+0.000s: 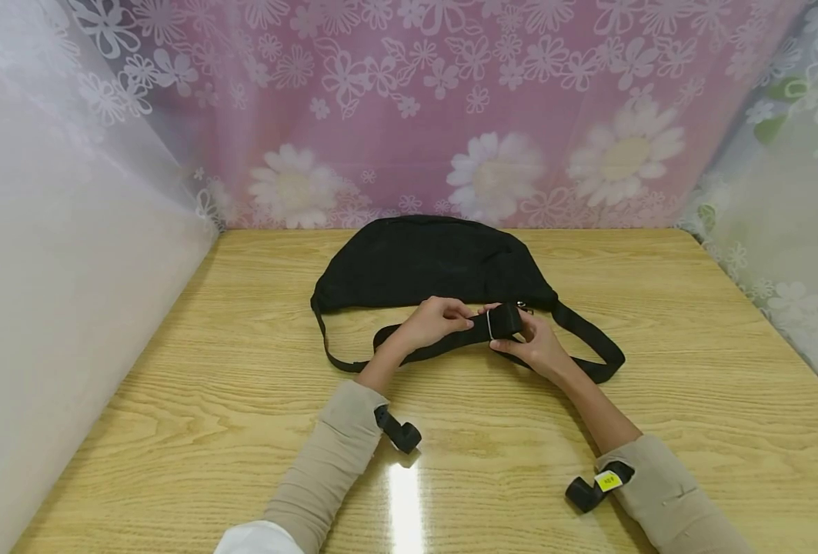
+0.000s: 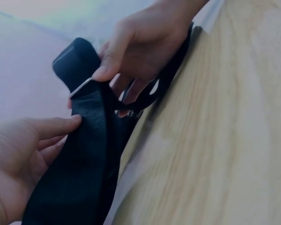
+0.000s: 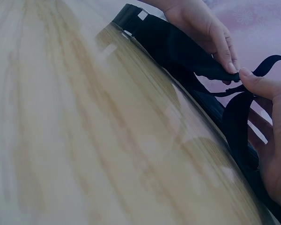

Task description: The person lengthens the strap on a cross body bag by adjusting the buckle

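Note:
A black waist bag (image 1: pixel 422 265) lies flat on the wooden table, its strap (image 1: pixel 443 348) looping toward me from both ends. My left hand (image 1: pixel 436 322) pinches the strap between thumb and fingers, left of a thin metal slider (image 1: pixel 489 325). At that slider my right hand (image 1: pixel 536 346) pinches the webbing, which stands up in a short loop (image 1: pixel 507 318) above it. In the left wrist view the right thumb presses beside the slider (image 2: pixel 81 87), and the left thumb lies on the flat strap (image 2: pixel 89 140). Part of the strap is hidden behind the fingers.
Pink floral cloth (image 1: pixel 409 115) hangs along the table's back edge, with pale sheets at both sides. A zipper pull (image 1: pixel 523 307) shows at the bag's lower right. Black wrist straps (image 1: pixel 400 431) sit on both sleeves. The wooden tabletop (image 1: pixel 242 446) reflects a bright light in front.

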The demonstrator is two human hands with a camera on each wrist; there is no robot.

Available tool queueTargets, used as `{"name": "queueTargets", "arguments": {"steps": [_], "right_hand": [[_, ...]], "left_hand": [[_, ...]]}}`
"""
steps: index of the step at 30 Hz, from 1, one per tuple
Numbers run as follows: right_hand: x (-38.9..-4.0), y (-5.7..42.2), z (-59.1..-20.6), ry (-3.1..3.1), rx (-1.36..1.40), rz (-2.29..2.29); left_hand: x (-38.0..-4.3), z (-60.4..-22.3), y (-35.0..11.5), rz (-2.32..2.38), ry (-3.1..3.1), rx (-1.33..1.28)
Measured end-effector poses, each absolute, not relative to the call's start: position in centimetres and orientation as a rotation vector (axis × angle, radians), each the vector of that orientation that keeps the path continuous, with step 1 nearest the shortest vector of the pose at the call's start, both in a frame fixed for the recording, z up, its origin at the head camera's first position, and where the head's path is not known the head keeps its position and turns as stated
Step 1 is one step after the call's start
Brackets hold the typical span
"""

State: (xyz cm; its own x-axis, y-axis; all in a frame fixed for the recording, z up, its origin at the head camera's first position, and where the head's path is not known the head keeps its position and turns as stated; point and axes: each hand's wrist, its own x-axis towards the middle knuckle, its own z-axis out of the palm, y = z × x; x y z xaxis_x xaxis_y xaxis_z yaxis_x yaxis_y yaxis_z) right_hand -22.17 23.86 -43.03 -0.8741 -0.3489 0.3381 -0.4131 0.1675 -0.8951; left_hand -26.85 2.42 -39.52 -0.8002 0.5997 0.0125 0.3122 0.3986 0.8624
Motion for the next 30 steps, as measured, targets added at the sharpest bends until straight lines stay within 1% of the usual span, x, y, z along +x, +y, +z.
{"name": "queueTargets", "arguments": {"steps": [7, 11, 14, 19, 22, 26, 30], "right_hand": [[-21.5, 23.4, -41.9, -2.393, 0.726, 1.81], [-20.7, 22.9, -40.7, -2.413, 0.701, 1.766], [-20.6, 22.8, -40.5, -2.422, 0.682, 1.757], [-20.7, 22.8, -40.7, -2.417, 0.698, 1.722], [-20.8, 22.8, -40.8, -2.42, 0.707, 1.679], [-20.9, 22.8, -41.1, -2.434, 0.735, 1.598], [-21.7, 23.4, -42.5, -2.452, 0.714, 1.545]], "left_hand": [[-26.7, -40.0, 3.1, 1.381, 2.439, 0.833], [-26.7, -40.2, 3.1, 1.351, 2.526, 0.887], [-26.6, -40.1, 3.0, 1.352, 2.583, 0.967], [-26.6, -39.8, 2.8, 1.328, 2.623, 1.146], [-26.5, -39.9, 2.8, 1.294, 2.555, 1.205], [-26.5, -40.7, 3.2, 1.284, 2.436, 1.198], [-26.4, -41.3, 3.4, 1.291, 2.393, 1.194]]}}
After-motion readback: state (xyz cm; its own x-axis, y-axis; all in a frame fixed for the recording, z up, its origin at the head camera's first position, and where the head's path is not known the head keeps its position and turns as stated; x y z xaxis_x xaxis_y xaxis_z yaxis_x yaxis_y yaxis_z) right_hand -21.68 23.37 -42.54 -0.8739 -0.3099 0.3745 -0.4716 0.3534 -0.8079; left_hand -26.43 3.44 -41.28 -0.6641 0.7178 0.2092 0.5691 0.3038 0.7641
